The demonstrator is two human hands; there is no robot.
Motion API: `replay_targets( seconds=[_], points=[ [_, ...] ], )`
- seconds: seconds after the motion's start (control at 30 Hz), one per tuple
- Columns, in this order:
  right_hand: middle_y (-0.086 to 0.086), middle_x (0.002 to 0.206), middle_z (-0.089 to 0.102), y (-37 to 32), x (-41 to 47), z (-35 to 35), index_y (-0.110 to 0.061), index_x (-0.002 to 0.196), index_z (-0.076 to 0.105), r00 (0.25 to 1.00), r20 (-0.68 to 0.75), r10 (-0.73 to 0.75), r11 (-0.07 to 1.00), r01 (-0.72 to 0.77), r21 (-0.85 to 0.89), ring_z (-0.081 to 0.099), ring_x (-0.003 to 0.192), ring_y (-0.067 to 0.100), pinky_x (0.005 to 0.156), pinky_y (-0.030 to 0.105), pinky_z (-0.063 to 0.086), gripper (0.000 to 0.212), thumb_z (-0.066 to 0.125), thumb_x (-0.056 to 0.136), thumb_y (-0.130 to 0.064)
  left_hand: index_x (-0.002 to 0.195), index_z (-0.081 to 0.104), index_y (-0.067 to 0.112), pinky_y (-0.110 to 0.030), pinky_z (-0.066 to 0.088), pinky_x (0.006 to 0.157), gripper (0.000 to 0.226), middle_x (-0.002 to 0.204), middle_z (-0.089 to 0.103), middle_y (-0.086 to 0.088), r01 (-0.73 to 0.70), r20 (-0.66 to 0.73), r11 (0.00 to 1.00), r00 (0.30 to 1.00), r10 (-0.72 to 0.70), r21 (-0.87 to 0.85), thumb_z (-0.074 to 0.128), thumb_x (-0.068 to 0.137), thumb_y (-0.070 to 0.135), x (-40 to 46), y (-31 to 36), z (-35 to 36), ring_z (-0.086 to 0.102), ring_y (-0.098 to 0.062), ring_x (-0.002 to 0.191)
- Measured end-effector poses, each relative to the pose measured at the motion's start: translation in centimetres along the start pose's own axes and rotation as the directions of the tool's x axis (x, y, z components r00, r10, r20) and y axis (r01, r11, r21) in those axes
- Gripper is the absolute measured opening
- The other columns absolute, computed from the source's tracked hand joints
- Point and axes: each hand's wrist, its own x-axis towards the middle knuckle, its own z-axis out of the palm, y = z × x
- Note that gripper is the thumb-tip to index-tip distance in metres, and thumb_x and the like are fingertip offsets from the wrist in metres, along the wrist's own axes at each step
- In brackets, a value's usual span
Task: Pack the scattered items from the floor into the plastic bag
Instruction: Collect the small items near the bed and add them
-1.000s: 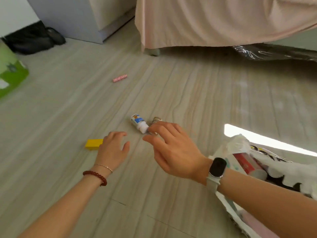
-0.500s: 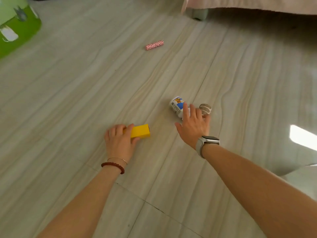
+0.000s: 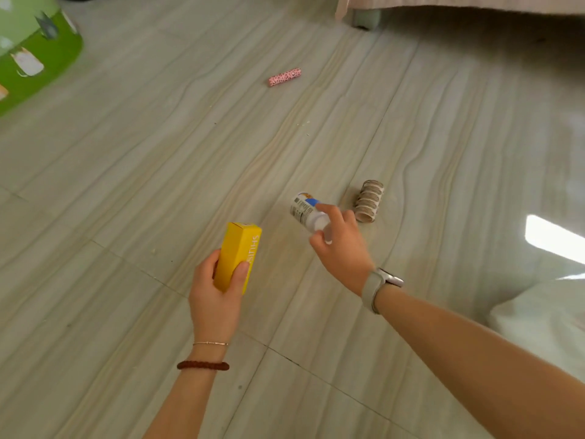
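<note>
Yellow box point(image 3: 239, 255) in left hand point(image 3: 218, 291)

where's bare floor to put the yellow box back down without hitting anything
Bare wood-look floor spreads wide left of the yellow cardboard box, between the green plastic tub and pink patterned tube. Crowded on the right: white labelled bottle and brown ribbed roll.

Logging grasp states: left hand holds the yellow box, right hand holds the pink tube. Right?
Not quite. In the head view the right hand holds the small white bottle, not the pink tube, which lies untouched on the floor farther away. The left hand does hold the yellow box.
</note>
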Motion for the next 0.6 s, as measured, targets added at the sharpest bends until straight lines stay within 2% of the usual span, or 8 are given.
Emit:
replay_targets(
  seconds=[0.1,0.2,0.27,0.33,0.47,0.57,0.6],
  points=[
    [0.002,0.103,0.037,-1.4,-3.9,-3.4,-0.02,0.117,0.056,0.998,-0.062,-0.012,0.979,0.024,0.202,0.048,0.075,0.005,0.077,0.014,0.044,0.034,0.051,0.085,-0.014,0.114,0.057,0.017,-0.031,0.042,0.081,0.071,0.104,0.06,-0.002,-0.047,-0.049,0.993,0.998,0.042,-0.105,0.052,0.059,0.061,-1.8,2.7,-0.4,0.054,-0.019,0.092],
    [-0.003,0.104,0.035,-2.3,-7.3,-8.7,-0.023,0.113,0.06,0.99,-0.109,-0.091,0.97,0.113,0.216,0.048,0.08,-0.003,0.07,0.002,0.04,0.037,0.046,0.079,-0.027,0.113,0.056,0.02,-0.023,0.044,0.08,0.064,0.097,0.06,0.008,-0.142,-0.054,0.971,0.989,0.134,-0.192,0.053,0.062,0.059,-3.9,6.6,-0.1,0.056,-0.011,0.088],
    [-0.009,0.102,0.033,-2.4,-9.2,-12.8,-0.023,0.115,0.059,0.972,-0.144,-0.187,0.963,0.21,0.168,0.047,0.08,-0.003,0.068,0.002,0.04,0.04,0.045,0.078,-0.029,0.108,0.054,0.029,-0.01,0.044,0.075,0.054,0.094,0.057,0.019,-0.225,-0.018,0.946,0.974,0.227,-0.233,0.053,0.064,0.059,-5.3,10.0,0.7,0.055,0.004,0.084],
    [-0.016,0.102,0.031,-2.2,-10.7,-17.2,-0.022,0.116,0.059,0.935,-0.215,-0.283,0.945,0.31,0.102,0.047,0.08,-0.003,0.066,0.004,0.043,0.043,0.042,0.077,-0.031,0.104,0.051,0.033,-0.006,0.043,0.073,0.047,0.094,0.057,0.019,-0.293,0.031,0.914,0.949,0.314,-0.28,0.053,0.065,0.058,-6.8,13.8,2.1,0.055,0.006,0.083],
    [-0.019,0.102,0.035,-0.8,-13.2,-26.0,-0.033,0.112,0.05,0.866,-0.406,-0.291,0.94,0.338,0.048,0.045,0.088,-0.01,0.066,0.008,0.046,0.037,0.041,0.076,-0.032,0.103,0.05,0.035,-0.011,0.043,0.076,0.043,0.1,0.06,0.004,-0.433,0.151,0.835,0.851,0.503,-0.341,0.054,0.066,0.056,-10.3,21.1,5.4,0.057,-0.006,0.085],
    [-0.013,0.103,0.045,1.4,-15.9,-31.5,-0.036,0.109,0.042,0.831,-0.503,-0.236,0.951,0.304,0.056,0.055,0.092,0.003,0.066,0.018,0.052,0.032,0.042,0.077,-0.035,0.104,0.051,0.035,-0.027,0.049,0.079,0.04,0.1,0.061,0.005,-0.522,0.233,0.759,0.741,0.629,-0.39,0.056,0.068,0.053,-14.2,25.2,7.1,0.059,-0.012,0.088],
    [-0.009,0.102,0.049,2.4,-17.0,-32.9,-0.039,0.106,0.041,0.818,-0.538,-0.206,0.956,0.286,0.069,0.058,0.09,0.01,0.064,0.022,0.054,0.029,0.042,0.078,-0.036,0.106,0.052,0.033,-0.027,0.049,0.08,0.041,0.1,0.061,0.006,-0.557,0.256,0.726,0.693,0.674,-0.402,0.056,0.07,0.051,-15.7,26.1,7.6,0.059,-0.01,0.089]
  ],
)
